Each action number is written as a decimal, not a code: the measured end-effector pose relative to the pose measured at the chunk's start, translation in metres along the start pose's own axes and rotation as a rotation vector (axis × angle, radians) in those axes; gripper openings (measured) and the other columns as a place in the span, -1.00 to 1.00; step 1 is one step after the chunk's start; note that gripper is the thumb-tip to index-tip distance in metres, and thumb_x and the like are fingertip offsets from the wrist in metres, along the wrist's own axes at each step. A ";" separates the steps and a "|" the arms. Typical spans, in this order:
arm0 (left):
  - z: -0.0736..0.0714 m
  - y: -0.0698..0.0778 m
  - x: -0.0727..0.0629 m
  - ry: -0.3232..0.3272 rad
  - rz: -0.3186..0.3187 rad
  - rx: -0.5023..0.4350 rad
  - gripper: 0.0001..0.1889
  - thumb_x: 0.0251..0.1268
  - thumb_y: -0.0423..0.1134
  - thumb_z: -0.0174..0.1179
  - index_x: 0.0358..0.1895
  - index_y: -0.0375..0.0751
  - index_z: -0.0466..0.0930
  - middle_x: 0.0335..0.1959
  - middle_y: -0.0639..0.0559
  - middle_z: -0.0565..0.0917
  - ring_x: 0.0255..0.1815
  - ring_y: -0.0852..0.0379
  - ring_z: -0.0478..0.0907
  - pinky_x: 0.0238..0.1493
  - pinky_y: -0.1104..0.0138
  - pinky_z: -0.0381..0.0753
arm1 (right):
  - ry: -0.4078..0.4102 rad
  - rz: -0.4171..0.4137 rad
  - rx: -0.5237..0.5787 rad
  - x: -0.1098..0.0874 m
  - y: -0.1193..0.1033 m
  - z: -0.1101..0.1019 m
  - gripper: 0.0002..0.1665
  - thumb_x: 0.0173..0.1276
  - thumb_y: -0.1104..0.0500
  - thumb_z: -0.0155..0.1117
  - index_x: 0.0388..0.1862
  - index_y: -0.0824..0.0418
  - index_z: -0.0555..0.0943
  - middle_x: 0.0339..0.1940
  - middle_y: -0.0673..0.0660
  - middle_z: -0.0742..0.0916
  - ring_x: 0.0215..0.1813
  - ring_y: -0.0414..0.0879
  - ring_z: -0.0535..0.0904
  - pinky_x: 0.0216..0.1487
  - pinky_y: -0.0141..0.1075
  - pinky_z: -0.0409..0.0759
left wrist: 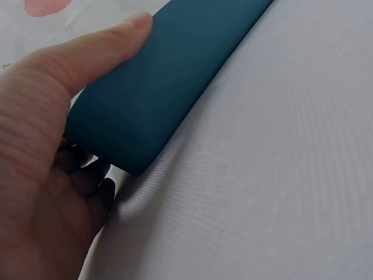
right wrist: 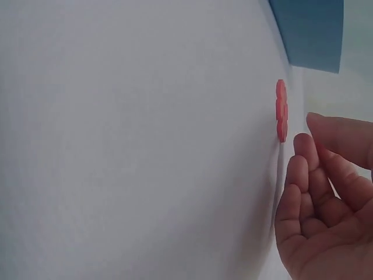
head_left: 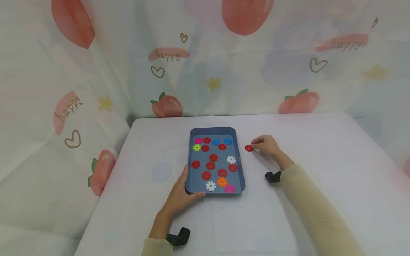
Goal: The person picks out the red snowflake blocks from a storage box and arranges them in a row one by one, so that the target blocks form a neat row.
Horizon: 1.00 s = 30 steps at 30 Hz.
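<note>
Many discs [head_left: 210, 166] in tray [head_left: 213, 131], mid-frame; a red disc [head_left: 248, 148] still outside, rightward. Left grip [head_left: 179, 198] clamped on tray; right grip [head_left: 267, 145]: can't tell.

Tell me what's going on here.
A person is handling small notched discs. Their left hand grips the near left corner of a blue tray, where colored discs lie spread out. Their right hand is beside the tray, at a red disc outside it. Some red also shows between its fingers, perhaps a second disc.
</note>
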<state>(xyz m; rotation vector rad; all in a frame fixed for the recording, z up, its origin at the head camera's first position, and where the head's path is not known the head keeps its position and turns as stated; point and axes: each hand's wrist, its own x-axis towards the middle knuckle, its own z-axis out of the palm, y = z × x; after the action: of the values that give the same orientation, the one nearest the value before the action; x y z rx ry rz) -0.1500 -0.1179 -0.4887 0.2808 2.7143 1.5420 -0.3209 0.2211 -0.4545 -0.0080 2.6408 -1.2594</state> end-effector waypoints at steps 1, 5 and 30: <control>0.000 0.000 0.000 0.000 -0.001 -0.003 0.12 -0.09 0.10 0.38 0.47 -0.03 -0.21 0.45 0.10 -0.03 0.42 0.07 -0.08 0.26 0.01 0.16 | 0.001 -0.013 0.014 -0.001 -0.002 0.001 -0.67 0.29 0.15 0.21 -0.07 0.36 0.56 -0.11 0.29 0.61 -0.10 0.11 0.45 -0.03 -0.14 0.50; 0.000 0.000 0.000 -0.002 -0.008 -0.001 0.12 -0.09 0.10 0.38 0.47 -0.03 -0.21 0.45 0.10 -0.03 0.42 0.07 -0.08 0.26 0.01 0.16 | -0.019 -0.111 0.072 -0.009 -0.015 0.006 -0.67 0.28 0.17 0.22 -0.06 0.38 0.57 -0.15 0.29 0.65 -0.14 0.12 0.53 -0.03 -0.11 0.53; 0.001 0.000 0.001 0.010 -0.009 0.003 0.11 -0.09 0.09 0.38 0.47 -0.03 -0.19 0.45 0.09 0.00 0.42 0.06 -0.06 0.23 0.01 0.21 | -0.165 -0.439 0.073 -0.055 -0.051 0.045 -0.73 0.19 0.26 0.31 -0.19 0.43 0.61 -0.36 0.12 0.68 -0.29 -0.02 0.56 -0.21 -0.36 0.59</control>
<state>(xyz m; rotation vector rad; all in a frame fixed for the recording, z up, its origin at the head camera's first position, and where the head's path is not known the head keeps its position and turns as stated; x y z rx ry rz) -0.1512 -0.1167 -0.4887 0.2613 2.7212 1.5413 -0.2626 0.1593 -0.4324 -0.6821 2.5268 -1.4065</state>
